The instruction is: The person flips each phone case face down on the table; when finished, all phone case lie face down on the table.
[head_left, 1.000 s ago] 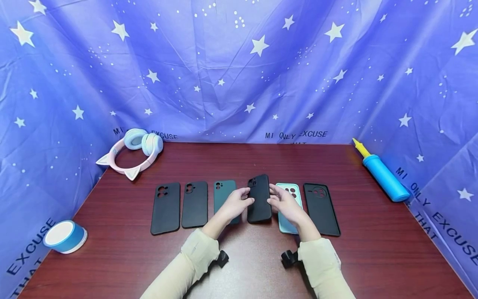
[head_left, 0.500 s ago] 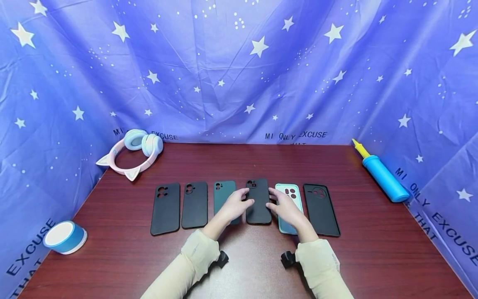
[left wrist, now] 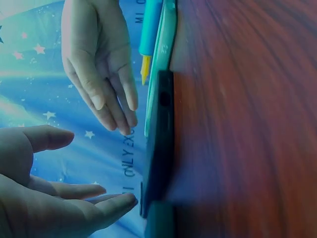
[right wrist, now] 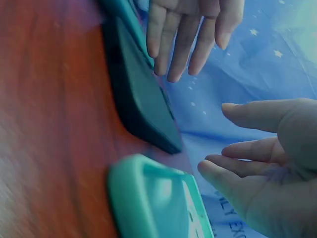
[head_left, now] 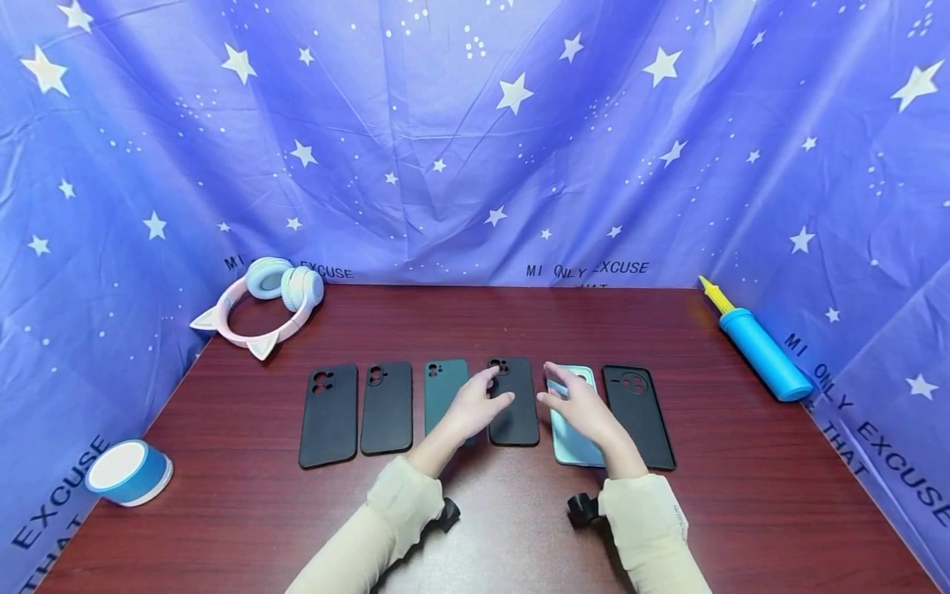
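A black phone case (head_left: 514, 408) lies flat on the table, fourth from the left in a row of cases. Above its left edge hovers my left hand (head_left: 469, 406), fingers spread and holding nothing; it partly covers a dark green phone case (head_left: 438, 396). My right hand (head_left: 582, 408) is off the case's right side, its fingers extended over a mint green phone case (head_left: 571, 441). In the left wrist view a gap shows between the left fingers and the black case (left wrist: 161, 134). The right wrist view shows the right hand (right wrist: 272, 168) likewise apart from the cases.
Two black phone cases (head_left: 329, 417) lie at the row's left end; another black case (head_left: 640, 417) lies at its right end. Cat-ear headphones (head_left: 260, 305) sit back left, a blue and white round object (head_left: 129, 470) front left, and a blue hand pump (head_left: 764, 351) at right.
The black case, earlier tilted up between both hands, was lowered flat onto the table and let go. Both hands have risen off it, the right one drifting rightward over the mint case.
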Available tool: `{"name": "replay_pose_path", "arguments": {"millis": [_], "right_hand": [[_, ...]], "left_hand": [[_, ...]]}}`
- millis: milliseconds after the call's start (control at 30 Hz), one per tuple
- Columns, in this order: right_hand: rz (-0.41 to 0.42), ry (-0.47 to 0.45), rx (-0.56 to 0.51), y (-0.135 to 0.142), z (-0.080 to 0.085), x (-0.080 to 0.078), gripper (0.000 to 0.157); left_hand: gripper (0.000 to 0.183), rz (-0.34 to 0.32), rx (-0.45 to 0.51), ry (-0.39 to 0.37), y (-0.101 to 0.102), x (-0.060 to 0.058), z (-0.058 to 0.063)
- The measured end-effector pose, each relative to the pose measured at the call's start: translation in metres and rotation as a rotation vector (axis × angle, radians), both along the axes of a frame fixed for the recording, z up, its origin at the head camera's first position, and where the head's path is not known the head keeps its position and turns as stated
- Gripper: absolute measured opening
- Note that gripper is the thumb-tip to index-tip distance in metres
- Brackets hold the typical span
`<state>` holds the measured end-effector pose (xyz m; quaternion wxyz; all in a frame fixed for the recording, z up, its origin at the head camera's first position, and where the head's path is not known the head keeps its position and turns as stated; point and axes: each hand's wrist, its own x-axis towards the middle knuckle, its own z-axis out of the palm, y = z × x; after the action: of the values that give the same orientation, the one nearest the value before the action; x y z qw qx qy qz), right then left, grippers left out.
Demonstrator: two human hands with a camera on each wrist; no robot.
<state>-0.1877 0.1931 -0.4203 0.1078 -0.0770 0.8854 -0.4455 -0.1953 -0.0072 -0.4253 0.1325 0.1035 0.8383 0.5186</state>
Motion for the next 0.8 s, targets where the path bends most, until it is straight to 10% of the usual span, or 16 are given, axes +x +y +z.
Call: {"name": "replay_pose_path", "arguments": {"millis": [300,800], "right_hand": [[-0.059,0.019,-0.020,0.028,0.007,0.003,0.063],[-0.101,-0.067,0.076,0.061,0.001,0.015,0.068]], "left_hand": [[0.060,-0.029,0.111,-0.007,0.036,0.000,0.002],[0.060,-0.045,0.003,-0.014,0.071,0.001,-0.002]]}}
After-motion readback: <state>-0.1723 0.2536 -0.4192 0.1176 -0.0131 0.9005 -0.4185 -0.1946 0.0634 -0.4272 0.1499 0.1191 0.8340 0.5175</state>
